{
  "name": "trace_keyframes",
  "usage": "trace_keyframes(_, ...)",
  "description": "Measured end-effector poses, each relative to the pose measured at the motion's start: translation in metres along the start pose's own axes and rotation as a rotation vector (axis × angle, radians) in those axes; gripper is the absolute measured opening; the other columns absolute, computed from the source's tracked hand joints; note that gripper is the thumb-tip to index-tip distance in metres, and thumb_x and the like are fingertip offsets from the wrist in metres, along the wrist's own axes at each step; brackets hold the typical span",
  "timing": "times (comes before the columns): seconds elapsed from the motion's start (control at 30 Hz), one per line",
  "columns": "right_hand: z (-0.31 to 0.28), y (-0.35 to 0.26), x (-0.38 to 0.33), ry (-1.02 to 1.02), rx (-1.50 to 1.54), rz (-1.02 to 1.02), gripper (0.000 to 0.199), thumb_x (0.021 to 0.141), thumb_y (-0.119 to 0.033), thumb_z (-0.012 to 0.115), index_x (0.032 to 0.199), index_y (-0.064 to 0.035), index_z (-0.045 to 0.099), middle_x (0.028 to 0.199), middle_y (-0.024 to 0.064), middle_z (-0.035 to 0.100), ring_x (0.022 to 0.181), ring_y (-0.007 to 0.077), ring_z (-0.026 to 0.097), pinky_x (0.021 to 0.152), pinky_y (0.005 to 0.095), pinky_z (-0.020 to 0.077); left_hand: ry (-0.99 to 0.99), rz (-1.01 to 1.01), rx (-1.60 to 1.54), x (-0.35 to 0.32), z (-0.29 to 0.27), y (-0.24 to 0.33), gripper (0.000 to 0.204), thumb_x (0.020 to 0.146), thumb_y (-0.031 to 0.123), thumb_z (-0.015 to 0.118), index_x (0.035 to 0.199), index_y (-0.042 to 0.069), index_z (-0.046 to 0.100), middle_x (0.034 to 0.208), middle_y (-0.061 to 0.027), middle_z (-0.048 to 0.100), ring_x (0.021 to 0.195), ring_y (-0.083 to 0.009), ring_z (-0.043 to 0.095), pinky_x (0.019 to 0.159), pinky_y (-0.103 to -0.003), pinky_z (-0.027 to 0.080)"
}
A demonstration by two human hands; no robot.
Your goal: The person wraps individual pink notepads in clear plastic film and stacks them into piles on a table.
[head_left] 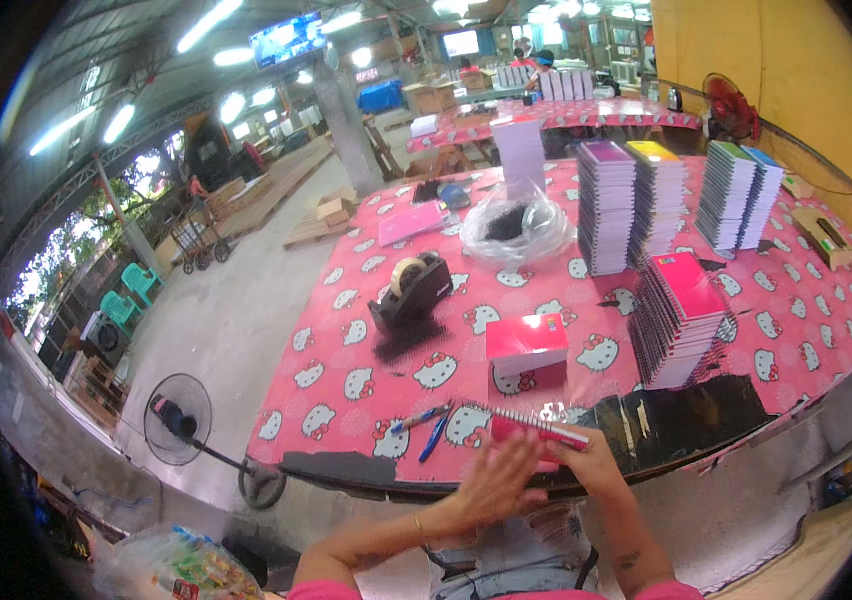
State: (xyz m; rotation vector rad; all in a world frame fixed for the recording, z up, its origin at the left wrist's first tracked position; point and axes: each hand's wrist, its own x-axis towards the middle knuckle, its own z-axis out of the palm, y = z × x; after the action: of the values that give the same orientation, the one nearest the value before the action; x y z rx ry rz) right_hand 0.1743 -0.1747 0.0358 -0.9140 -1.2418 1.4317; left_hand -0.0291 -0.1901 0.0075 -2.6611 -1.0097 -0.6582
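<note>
At the table's near edge, a small spiral notebook (568, 434) with a pink-red cover is tilted in front of me, its wire binding along the upper side. My right hand (591, 460) grips its right end. Fingers stretched out, my left hand (499, 485) lies across the front of the notebook and hides part of the cover. Two pens (434, 438) are left of the notebook. Just beyond it sits a short pink-covered stack (527, 340). A tall pile of pink spiral notebooks (684, 310) stands to the right.
A black tape dispenser (414, 292) sits left on the pink patterned table cover (346, 330). Behind are a clear plastic bag (481, 240) with black contents and tall stacks of purple (606, 215), yellow (654, 200) and green notebooks (724, 200). A standing fan (178, 420) is at lower left.
</note>
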Motion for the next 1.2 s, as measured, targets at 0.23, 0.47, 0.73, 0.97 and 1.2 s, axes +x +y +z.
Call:
trace_keyframes(0.23,-0.004,0.024,0.015,-0.087,-0.176,-0.031,0.033,0.093,0.0,0.061,0.126,-0.0007,0.065,0.11,0.0034,0.071,0.1,0.0113,0.063,0.088,0.0278,0.0511,-0.053,-0.167,-0.02,0.034,-0.007,-0.023,0.086,0.093,0.061,0.048,0.15,-0.001,0.035,0.159,-0.02,0.029,0.15,-0.0368,0.019,0.117,-0.063,0.006)
trace_keyframes(0.47,-0.003,0.029,0.015,-0.085,-0.286,-0.097,0.044,0.083,-0.005,0.068,0.127,-0.0044,0.064,0.098,0.0177,0.071,0.085,0.0161,0.067,0.077,0.0331,0.0532,-0.074,-0.235,0.042,0.055,-0.011,-0.017,0.084,0.094,0.06,0.047,0.15,-0.002,0.035,0.159,-0.0198,0.029,0.15,-0.0342,0.021,0.117,-0.062,0.003)
trace_keyframes(0.73,-0.007,0.032,0.018,-0.109,-0.524,-0.309,0.039,0.083,-0.006,0.069,0.121,-0.0075,0.067,0.095,0.0198,0.071,0.075,0.0278,0.066,0.074,0.0346,0.0523,-0.038,-0.218,0.04,0.047,-0.005,-0.012,0.084,0.096,0.063,0.04,0.151,-0.001,0.034,0.161,-0.0201,0.026,0.152,-0.0335,0.017,0.119,-0.059,0.0)
trace_keyframes(0.97,-0.009,0.045,0.02,-0.077,-0.348,-0.216,0.042,0.074,-0.006,0.074,0.116,-0.0046,0.068,0.091,0.0233,0.068,0.079,0.0323,0.068,0.077,0.0379,0.0524,-0.089,-0.121,-0.048,0.021,0.005,0.007,0.086,0.096,0.065,0.037,0.15,-0.003,0.035,0.159,-0.0214,0.029,0.151,-0.0356,0.019,0.118,-0.059,0.0)
trace_keyframes(1.2,-0.005,0.039,0.02,-0.036,-0.514,-0.314,0.028,0.073,-0.004,0.075,0.1,-0.0019,0.069,0.086,0.0215,0.068,0.077,0.0353,0.067,0.075,0.0392,0.0519,0.056,-0.147,-0.204,0.023,-0.012,0.015,0.064,0.098,0.046,0.051,0.142,0.001,0.046,0.146,-0.0172,0.047,0.141,-0.0334,0.039,0.118,-0.058,0.005)
